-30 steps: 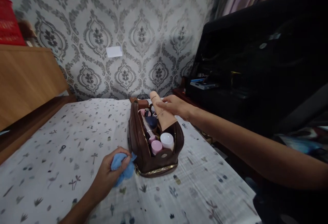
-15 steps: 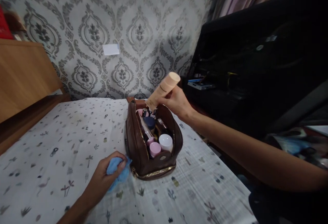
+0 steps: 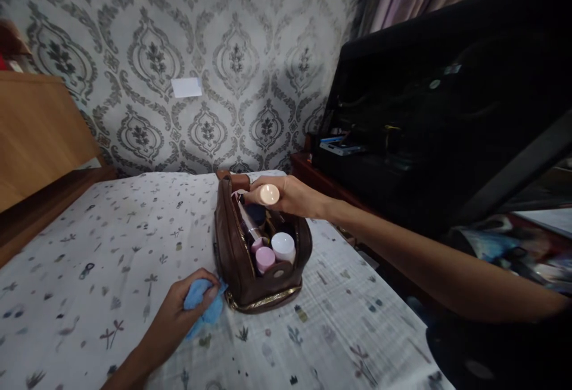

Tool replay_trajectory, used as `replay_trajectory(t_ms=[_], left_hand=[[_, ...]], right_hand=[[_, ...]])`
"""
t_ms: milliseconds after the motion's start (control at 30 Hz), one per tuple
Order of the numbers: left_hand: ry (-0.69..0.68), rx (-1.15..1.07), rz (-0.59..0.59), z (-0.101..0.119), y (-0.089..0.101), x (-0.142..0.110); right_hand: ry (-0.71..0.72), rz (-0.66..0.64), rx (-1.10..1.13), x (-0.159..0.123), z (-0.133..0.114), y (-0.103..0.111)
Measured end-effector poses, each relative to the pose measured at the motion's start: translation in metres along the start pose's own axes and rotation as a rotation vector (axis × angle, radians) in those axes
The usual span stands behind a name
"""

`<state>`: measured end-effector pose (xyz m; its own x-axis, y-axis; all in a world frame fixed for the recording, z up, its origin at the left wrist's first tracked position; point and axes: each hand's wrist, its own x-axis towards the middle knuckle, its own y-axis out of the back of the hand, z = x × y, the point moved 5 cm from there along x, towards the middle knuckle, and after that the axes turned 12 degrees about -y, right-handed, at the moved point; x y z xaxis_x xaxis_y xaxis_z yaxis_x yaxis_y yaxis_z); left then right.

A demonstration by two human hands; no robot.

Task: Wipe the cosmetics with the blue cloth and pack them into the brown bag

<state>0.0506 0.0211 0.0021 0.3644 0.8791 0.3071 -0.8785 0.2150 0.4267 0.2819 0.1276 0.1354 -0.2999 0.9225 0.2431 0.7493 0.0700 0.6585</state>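
Note:
A brown cosmetic bag (image 3: pixel 230 262) stands unzipped on the patterned sheet (image 3: pixel 147 247). Inside its near end are a pink-lidded jar (image 3: pixel 265 259) and a white-lidded jar (image 3: pixel 283 246), with a slim pale tube (image 3: pixel 252 227) alongside. My right hand (image 3: pixel 292 195) grips a beige cosmetic tube (image 3: pixel 269 194) at the bag's far end; its cap faces me and its lower part is hidden in the bag. At the bag's near left corner, my left hand (image 3: pixel 190 300) is closed around a crumpled blue cloth (image 3: pixel 210 312).
A wooden cabinet (image 3: pixel 40 134) stands at the left. To the right is a large dark panel (image 3: pixel 429 122), with a small pale device (image 3: pixel 339 147) near its lower left. Patterned wallpaper (image 3: pixel 232 39) covers the wall behind.
My right hand has lowered the beige tube into the bag's far end, turning it more upright. My left hand still holds the blue cloth in place. The view has shifted slightly.

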Motion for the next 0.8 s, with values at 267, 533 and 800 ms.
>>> replay_trajectory(t_ms=[267, 533, 800], left_hand=[[0.001, -0.009, -0.041, -0.003, -0.005, 0.000], [0.037, -0.012, -0.084, -0.008, -0.009, -0.004], [0.044, 0.011, -0.114, -0.011, -0.012, -0.002]], right_hand=[[-0.093, -0.267, 0.049, 0.008, 0.011, 0.005], [-0.388, -0.251, 0.125, 0.013, 0.011, -0.014], [-0.547, -0.162, 0.002, 0.007, -0.001, -0.013]])
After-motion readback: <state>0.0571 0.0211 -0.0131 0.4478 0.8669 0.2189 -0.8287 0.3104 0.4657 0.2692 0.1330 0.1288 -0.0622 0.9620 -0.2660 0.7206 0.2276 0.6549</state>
